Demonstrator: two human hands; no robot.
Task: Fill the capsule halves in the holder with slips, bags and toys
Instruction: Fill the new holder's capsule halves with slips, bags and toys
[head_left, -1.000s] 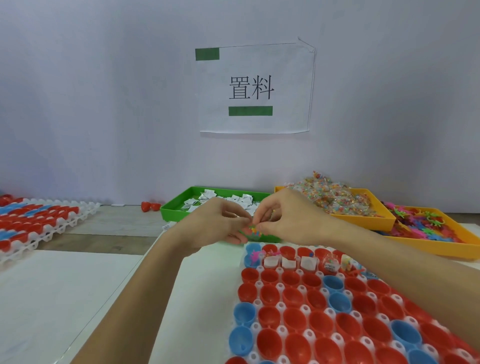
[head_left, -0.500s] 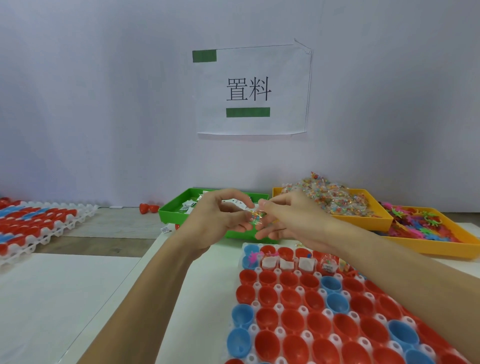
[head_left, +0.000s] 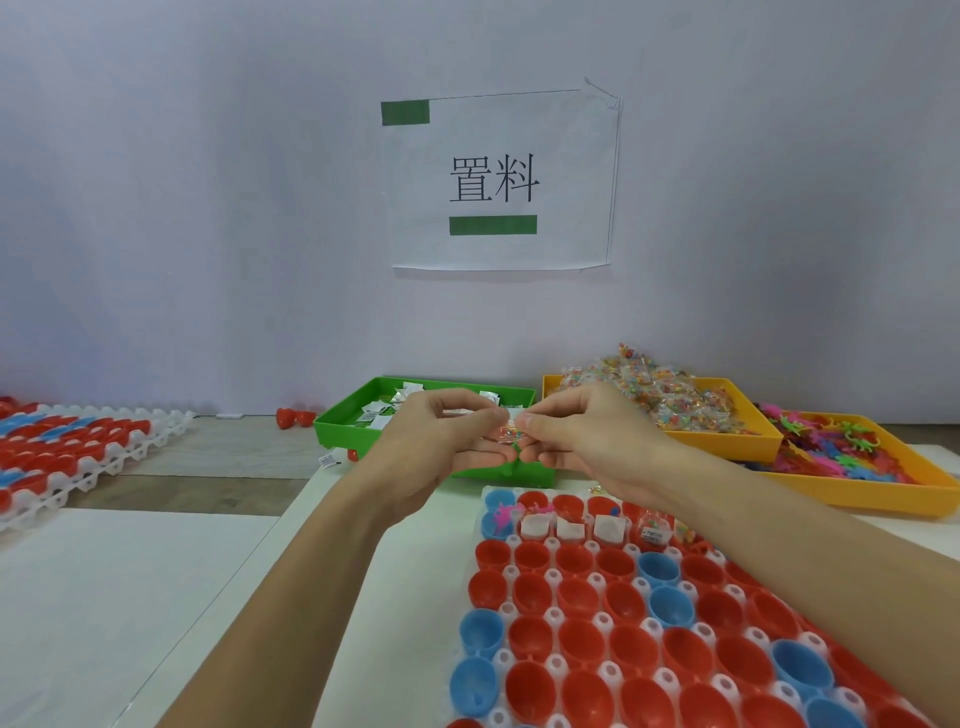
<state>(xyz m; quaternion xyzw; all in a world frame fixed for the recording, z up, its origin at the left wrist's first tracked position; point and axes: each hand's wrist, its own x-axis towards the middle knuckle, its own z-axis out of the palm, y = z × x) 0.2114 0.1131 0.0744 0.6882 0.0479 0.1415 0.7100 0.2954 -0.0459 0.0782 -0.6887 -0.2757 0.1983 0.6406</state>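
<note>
My left hand (head_left: 441, 441) and my right hand (head_left: 582, 436) meet in the air above the far end of the white holder (head_left: 556, 613). Between them both hands pinch a small clear bag of coloured beads (head_left: 509, 434), with something green under it. The holder carries rows of red and blue capsule halves (head_left: 576, 639). Its far row holds white slips (head_left: 569, 527), a pink toy (head_left: 501, 517) and a small bag (head_left: 655, 530); the nearer rows look hollow.
A green tray of white slips (head_left: 363, 421) stands behind my hands. An orange tray of bead bags (head_left: 727, 436) and an orange tray of coloured toys (head_left: 883, 483) stand at the right. Another holder of capsules (head_left: 78, 457) lies far left. Loose red capsule halves (head_left: 293, 417) sit by the wall.
Both hands rose a little from just above the holder's far row and stay together on the small bag. The fingers shifted on it.
</note>
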